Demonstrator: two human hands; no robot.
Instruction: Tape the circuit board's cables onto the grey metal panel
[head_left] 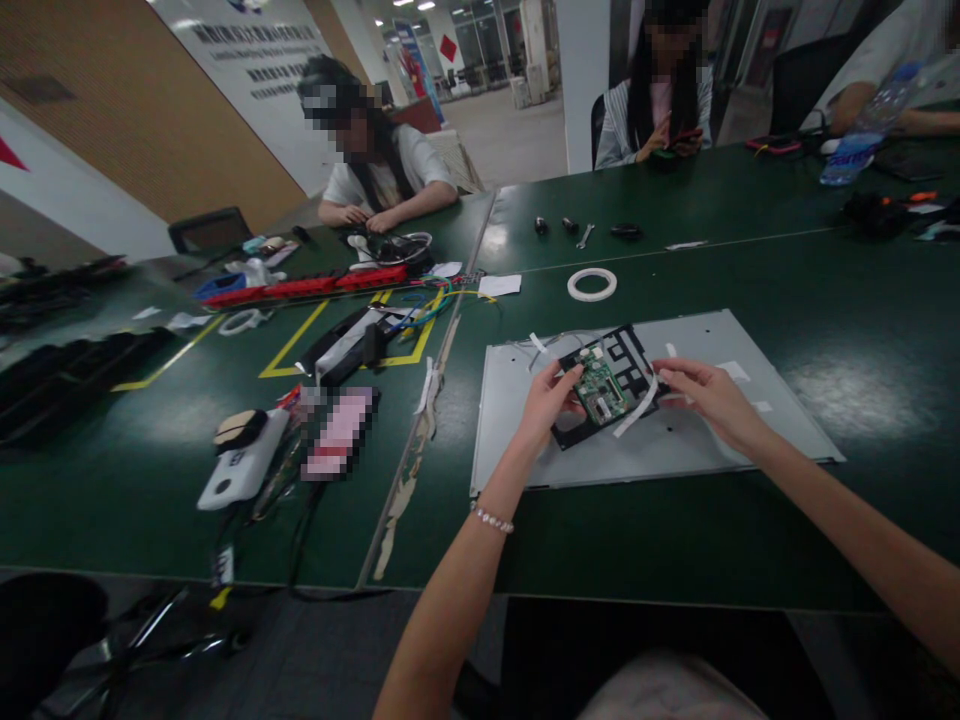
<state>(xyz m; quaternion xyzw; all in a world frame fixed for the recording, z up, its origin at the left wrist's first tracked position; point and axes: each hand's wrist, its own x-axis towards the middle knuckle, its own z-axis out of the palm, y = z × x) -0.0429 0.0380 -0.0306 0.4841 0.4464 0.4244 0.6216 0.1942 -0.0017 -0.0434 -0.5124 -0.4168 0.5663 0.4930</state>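
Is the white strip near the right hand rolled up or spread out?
Spread out: the white strip shows as one long curve beside the green board.

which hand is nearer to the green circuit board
Left. The left hand is at the left edge of the green circuit board; the right hand is farther, beyond its right side, by the white strip.

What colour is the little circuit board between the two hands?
The circuit board is green; it shows in the head view, the only one here.
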